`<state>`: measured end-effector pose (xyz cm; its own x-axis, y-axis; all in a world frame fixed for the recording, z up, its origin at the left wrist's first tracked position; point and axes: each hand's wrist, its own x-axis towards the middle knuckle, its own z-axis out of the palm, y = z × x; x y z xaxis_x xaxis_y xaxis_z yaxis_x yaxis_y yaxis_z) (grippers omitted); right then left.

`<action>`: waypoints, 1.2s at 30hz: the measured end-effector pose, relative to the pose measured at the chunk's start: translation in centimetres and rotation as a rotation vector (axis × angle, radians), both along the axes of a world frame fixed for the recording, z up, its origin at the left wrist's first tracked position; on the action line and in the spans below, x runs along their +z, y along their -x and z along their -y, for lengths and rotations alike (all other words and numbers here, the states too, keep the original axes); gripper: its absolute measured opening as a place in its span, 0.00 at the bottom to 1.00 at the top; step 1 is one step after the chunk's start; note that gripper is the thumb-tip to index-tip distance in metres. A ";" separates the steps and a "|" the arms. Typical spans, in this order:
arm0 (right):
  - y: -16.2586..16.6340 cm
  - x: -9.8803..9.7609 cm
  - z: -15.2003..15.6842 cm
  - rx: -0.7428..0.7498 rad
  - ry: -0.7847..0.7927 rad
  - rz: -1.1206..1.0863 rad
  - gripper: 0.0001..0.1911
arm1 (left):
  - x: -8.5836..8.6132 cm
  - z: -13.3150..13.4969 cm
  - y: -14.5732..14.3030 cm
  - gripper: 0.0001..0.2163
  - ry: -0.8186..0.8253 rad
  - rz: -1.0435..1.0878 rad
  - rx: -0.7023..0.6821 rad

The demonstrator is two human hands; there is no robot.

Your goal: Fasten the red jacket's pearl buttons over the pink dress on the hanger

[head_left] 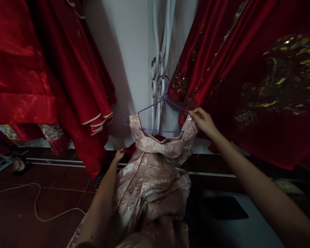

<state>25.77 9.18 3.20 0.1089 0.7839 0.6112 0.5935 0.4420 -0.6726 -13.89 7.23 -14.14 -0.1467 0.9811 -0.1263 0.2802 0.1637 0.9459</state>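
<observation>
A pale pink brocade dress (155, 172) with gold patterning hangs from a thin purple hanger (152, 105) in front of me. My right hand (203, 121) pinches the dress's right shoulder strap at the hanger's end. The left strap lies over the other arm of the hanger. Lower down, beside the bodice, my left hand (119, 155) is closed on a piece of red cloth (130, 150) that runs behind the dress. The dress's skirt gathers in folds between my forearms.
Red garments (74, 75) hang at left, and a red gown (248, 103) with gold sequins hangs at right. A white scrolled metal frame (156, 62) stands against the wall. A white cable (37, 203) crosses the tiled floor. A pale box-like object (255, 224) sits lower right.
</observation>
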 end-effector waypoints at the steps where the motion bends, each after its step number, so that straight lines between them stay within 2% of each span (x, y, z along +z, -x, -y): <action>1: 0.1 0.1 0.1 0.016 0.024 -0.013 0.15 | 0.7 -0.1 1.2 0.09 0.025 0.010 -0.003; 4: 0.3 0.2 0.2 0.031 0.076 -0.035 0.15 | 4.8 -1.0 4.4 0.13 0.066 0.061 -0.057; 6: 0.3 0.2 0.2 0.024 0.073 -0.035 0.14 | 8.9 -2.2 5.5 0.15 -0.044 0.187 -0.174; 8: 0.3 0.3 0.2 0.024 0.055 -0.033 0.14 | 13.5 -3.4 5.4 0.15 -0.180 0.179 -0.210; 10: 0.3 0.4 0.7 0.024 0.022 -0.018 0.14 | 17.9 -4.3 4.3 0.13 -0.367 -0.002 -0.135; 12: 0.4 0.8 1.8 -0.012 -0.036 0.037 0.14 | 21.3 -4.4 2.4 0.11 -0.470 -0.219 -0.118; 15: 0.9 1.6 4.2 -0.132 -0.127 0.165 0.14 | 24.2 -3.2 -1.0 0.09 -0.567 -0.534 -0.069; 17: 1.6 2.0 5.6 -0.176 -0.132 0.218 0.14 | 24.8 -1.9 -3.4 0.08 -0.652 -0.645 -0.077; 19: 2.3 2.1 6.4 -0.174 -0.109 0.236 0.15 | 24.8 -0.9 -6.0 0.09 -0.755 -0.667 -0.135; 23: 2.7 1.8 6.6 -0.120 -0.075 0.195 0.15 | 23.7 0.5 -10.6 0.11 -0.971 -0.517 -0.336; 27: 1.2 2.3 5.3 0.011 0.013 0.088 0.18 | 22.4 1.4 -12.0 0.15 -1.056 -0.368 -0.481; 29: 0.4 3.2 3.7 0.052 0.201 0.072 0.22 | 22.1 1.6 -11.2 0.17 -1.027 -0.363 -0.526; 31: 0.2 4.1 1.4 0.104 0.515 0.101 0.25 | 22.2 1.5 -9.9 0.17 -0.988 -0.418 -0.532; 34: 1.9 5.1 -2.1 0.451 0.980 0.263 0.21 | 22.8 0.7 -7.9 0.17 -0.971 -0.529 -0.430; 36: 4.0 5.1 -3.4 0.586 1.182 0.316 0.18 | 23.3 -0.4 -6.8 0.16 -0.917 -0.577 -0.418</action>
